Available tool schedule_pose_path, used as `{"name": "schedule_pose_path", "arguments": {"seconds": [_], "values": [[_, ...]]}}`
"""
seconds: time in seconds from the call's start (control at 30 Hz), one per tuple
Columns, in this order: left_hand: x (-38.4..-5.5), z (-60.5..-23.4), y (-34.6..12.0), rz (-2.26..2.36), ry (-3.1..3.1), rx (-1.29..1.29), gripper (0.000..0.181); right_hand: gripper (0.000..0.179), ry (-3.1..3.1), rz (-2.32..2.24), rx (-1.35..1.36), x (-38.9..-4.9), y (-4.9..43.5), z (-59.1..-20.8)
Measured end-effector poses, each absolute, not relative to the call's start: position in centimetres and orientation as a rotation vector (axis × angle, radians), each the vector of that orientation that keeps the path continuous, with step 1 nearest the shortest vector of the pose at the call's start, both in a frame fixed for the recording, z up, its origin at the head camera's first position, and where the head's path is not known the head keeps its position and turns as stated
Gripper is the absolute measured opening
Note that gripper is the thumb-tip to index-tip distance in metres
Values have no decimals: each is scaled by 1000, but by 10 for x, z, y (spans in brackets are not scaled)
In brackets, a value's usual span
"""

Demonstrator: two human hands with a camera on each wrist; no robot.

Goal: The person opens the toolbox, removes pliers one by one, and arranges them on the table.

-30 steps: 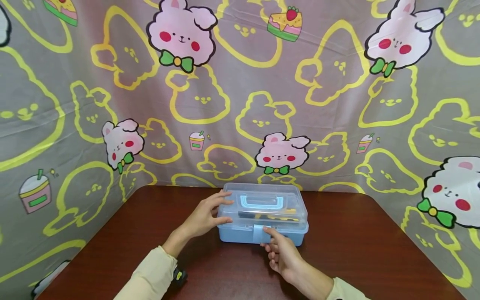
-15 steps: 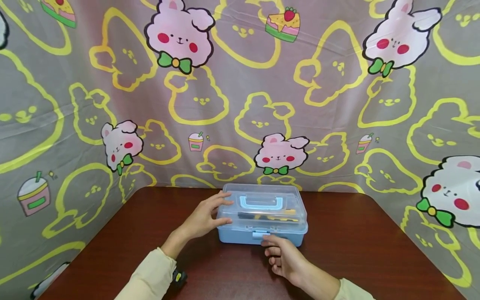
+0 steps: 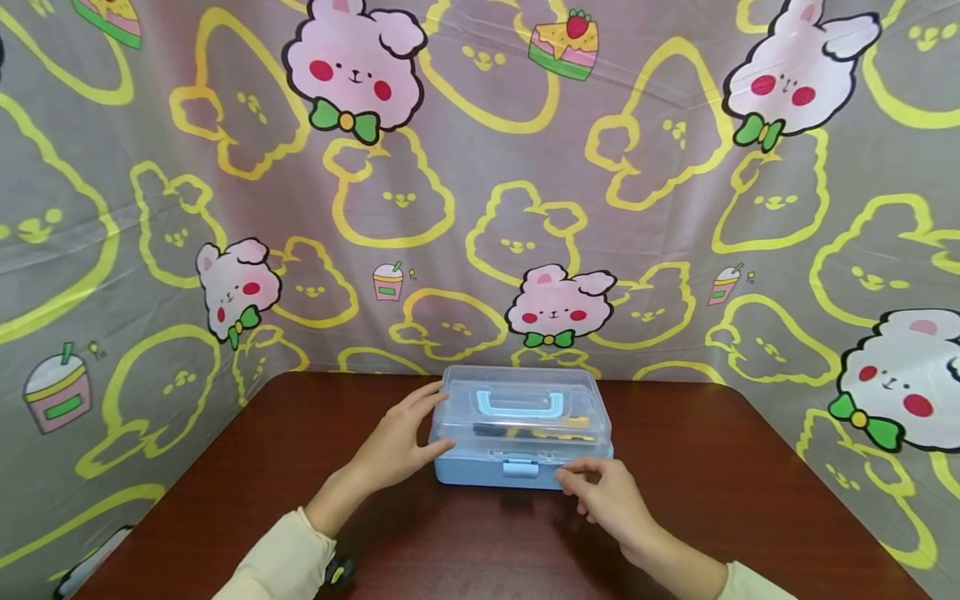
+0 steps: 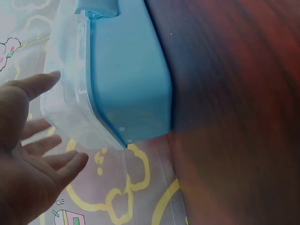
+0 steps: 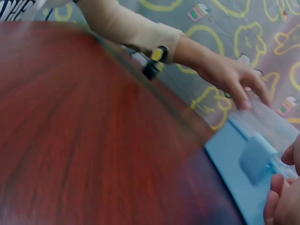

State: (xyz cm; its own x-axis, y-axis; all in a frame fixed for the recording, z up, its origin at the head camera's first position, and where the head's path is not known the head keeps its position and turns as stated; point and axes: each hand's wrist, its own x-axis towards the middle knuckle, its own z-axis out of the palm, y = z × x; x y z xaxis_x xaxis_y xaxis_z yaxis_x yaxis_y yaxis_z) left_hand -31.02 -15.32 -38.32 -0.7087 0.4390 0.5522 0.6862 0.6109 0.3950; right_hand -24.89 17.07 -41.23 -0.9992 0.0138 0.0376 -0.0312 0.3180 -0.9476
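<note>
A plastic storage box with a blue base (image 3: 472, 473) and a clear lid (image 3: 525, 377) sits at the far middle of the table. The lid is down and carries a light-blue handle (image 3: 520, 413). On the front, the blue latch (image 3: 521, 468) sticks outward, also seen in the right wrist view. Black and yellow items (image 3: 540, 432) show through the lid. My left hand (image 3: 397, 442) is at the box's left end, fingers spread around the lid's corner. My right hand (image 3: 615, 502) is at the front right, right of the latch, fingers loosely bent, with nothing visible in them.
The box stands on a dark red-brown wooden table (image 3: 420, 542). Behind and at both sides hangs a grey curtain (image 3: 630, 250) printed with cartoon rabbits. A black wrist device (image 3: 339, 572) shows by my left sleeve.
The latch, earlier flat against the front, has swung outward. My right hand has let go of it and moved right along the box front. The left hand stays at the box's left end.
</note>
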Motion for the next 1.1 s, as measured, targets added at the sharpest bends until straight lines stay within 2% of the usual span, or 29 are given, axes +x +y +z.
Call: {"name": "schedule_pose_path", "arguments": {"seconds": [0.17,0.3,0.4,0.53,0.63,0.7,0.8,0.97,1.1], "values": [[-303,-385,-160,-829,-2523,-757,76,16,-2430,1559,11,-251,194,-404],[-303,-388,-163,-804,-2642,-688,80,21,-2402,1324,25,-256,214,-405],[-305,-391,-165,-806,-2738,-656,86,35,-2447,1311,2,-262,225,-407],[-312,-395,-164,-841,-2825,-673,92,64,-2592,1426,16,-273,232,-413],[-318,-398,-163,-897,-2824,-769,90,86,-2698,1422,86,-281,234,-419],[-322,-400,-163,-934,-2805,-845,86,92,-2728,1321,152,-284,235,-422],[-325,-403,-163,-974,-2766,-914,81,88,-2702,1100,291,-288,236,-425],[-325,-405,-166,-950,-2772,-861,84,72,-2593,705,547,-290,238,-427],[-325,-405,-165,-947,-2768,-848,84,69,-2541,616,606,-291,240,-426]]}}
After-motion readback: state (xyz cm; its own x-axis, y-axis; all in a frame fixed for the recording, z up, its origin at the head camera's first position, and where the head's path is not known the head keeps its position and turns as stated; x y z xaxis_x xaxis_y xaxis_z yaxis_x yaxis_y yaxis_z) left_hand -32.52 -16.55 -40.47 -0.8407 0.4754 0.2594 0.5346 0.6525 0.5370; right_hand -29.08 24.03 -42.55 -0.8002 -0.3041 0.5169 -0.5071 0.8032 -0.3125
